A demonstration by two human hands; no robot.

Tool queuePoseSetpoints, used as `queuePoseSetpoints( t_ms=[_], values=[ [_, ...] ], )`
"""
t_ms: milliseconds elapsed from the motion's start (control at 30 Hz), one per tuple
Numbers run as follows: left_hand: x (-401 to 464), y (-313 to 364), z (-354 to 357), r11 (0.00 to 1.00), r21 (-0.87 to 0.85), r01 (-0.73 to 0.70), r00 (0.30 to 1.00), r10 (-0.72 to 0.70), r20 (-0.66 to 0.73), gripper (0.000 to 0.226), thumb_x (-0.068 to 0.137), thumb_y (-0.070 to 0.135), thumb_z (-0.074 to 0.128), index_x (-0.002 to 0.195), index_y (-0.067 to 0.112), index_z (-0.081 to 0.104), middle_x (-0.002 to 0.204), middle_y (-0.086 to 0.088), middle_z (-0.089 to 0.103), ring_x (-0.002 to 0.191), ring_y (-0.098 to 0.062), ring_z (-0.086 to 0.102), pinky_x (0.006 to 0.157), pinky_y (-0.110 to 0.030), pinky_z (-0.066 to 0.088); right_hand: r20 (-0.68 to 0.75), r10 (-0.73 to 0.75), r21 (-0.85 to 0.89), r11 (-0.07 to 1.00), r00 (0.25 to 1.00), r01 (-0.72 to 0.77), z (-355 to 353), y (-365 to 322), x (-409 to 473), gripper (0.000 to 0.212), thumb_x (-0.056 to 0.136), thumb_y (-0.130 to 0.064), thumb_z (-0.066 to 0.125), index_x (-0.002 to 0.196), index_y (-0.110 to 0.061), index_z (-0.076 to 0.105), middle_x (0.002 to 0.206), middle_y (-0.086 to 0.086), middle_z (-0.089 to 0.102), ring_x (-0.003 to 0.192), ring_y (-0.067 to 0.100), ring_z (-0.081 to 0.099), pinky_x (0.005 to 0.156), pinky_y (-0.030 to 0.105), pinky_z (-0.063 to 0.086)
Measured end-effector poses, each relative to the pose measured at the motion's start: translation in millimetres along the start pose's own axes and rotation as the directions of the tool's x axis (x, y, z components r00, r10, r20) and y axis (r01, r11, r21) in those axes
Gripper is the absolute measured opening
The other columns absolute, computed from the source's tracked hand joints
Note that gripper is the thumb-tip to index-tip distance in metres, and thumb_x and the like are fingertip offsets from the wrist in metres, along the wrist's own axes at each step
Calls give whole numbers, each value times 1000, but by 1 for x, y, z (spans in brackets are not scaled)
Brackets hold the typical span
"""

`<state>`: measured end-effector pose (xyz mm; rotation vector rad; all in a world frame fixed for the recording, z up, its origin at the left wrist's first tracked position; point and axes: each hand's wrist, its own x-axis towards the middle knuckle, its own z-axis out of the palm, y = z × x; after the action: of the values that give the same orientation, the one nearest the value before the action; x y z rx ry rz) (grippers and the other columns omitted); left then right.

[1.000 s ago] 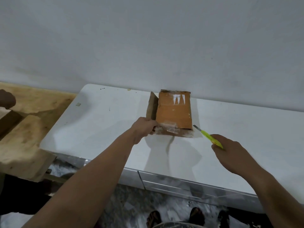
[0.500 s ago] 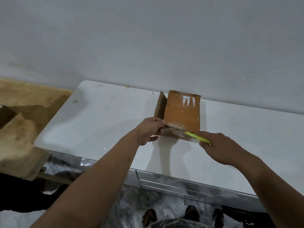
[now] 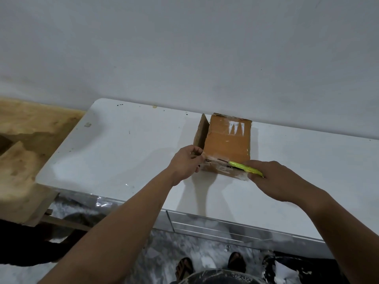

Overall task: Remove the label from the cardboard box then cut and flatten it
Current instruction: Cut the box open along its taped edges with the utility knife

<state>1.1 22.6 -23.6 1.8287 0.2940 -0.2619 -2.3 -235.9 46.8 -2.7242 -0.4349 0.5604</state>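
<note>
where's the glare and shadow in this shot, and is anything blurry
Head view: dim, even light; white glare streaks on the cardboard box top near the wall; a soft shadow falls from the box toward the table front edge; the floor and sandalled feet at the bottom are smeared; the table's far edge bows from wide-angle distortion.

2 bare forearms (image 3: pixel 127 218) — no sleeves — dark sandals (image 3: pixel 184 268) on both feet.

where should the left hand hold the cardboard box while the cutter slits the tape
Hold the cardboard box at its near left corner, coming from the left, as the left hand does now. The cutter in the right hand works the near taped edge from the right, so that grip braces it clear of the blade.
</note>
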Motion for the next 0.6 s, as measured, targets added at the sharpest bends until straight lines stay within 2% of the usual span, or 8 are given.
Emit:
queuePoseSetpoints(
  t_ms=[100, 200, 300, 467, 533, 600],
  values=[
    [1, -4, 3, 999, 50, 1, 1000, 0, -19, 23, 97, 34, 62, 105, 13, 68, 99, -6, 74, 52, -7, 58, 54, -13, 45, 45, -12, -20, 1000, 999, 13, -7, -8, 6, 41, 99, -34, 44, 139, -45, 44, 117, -1, 62, 73, 7, 56, 68, 27, 42],
    [2, -4, 4, 995, 94, 22, 999, -19, -30, 27, 97, 35, 61, 99, 11, 72, 97, -5, 74, 51, -4, 57, 52, -12, 44, 94, -21, -47, 999, 995, 25, -12, -17, 12, 43, 98, -32, 45, 139, -43, 45, 127, 2, 60, 82, 14, 60, 77, 30, 48],
    [3, -1, 5, 997, 67, 27, 998, -24, -49, 25, 97, 30, 61, 96, 6, 70, 94, -5, 73, 51, -6, 58, 50, -10, 44, 127, -26, -79, 996, 992, 36, -18, -23, 17, 44, 96, -30, 46, 138, -42, 47, 123, 2, 62, 91, 20, 61, 82, 34, 50],
    [2, -1, 9, 995, 101, -29, 997, 37, -73, 17, 96, 30, 59, 86, 17, 64, 86, -1, 72, 50, -11, 61, 67, -32, 55, 142, -28, -133, 990, 989, 47, -19, -34, 19, 42, 93, -24, 46, 131, -40, 53, 115, 1, 64, 94, 23, 60, 84, 38, 52],
    [2, -4, 10, 991, 129, -47, 994, 60, -96, 17, 96, 31, 58, 82, 22, 62, 78, 1, 70, 49, -13, 60, 71, -38, 57, 156, -20, -118, 992, 988, 39, -16, -35, 19, 42, 92, -23, 46, 130, -39, 55, 106, -2, 62, 90, 21, 60, 78, 35, 52],
    [1, -5, 11, 984, 171, -50, 991, 70, -111, 16, 96, 32, 57, 83, 24, 61, 79, 2, 72, 50, -15, 60, 72, -40, 59, 188, -5, -112, 993, 982, 26, -16, -35, 18, 41, 91, -20, 45, 127, -38, 56, 102, -2, 62, 85, 19, 59, 73, 33, 50]
  ],
)
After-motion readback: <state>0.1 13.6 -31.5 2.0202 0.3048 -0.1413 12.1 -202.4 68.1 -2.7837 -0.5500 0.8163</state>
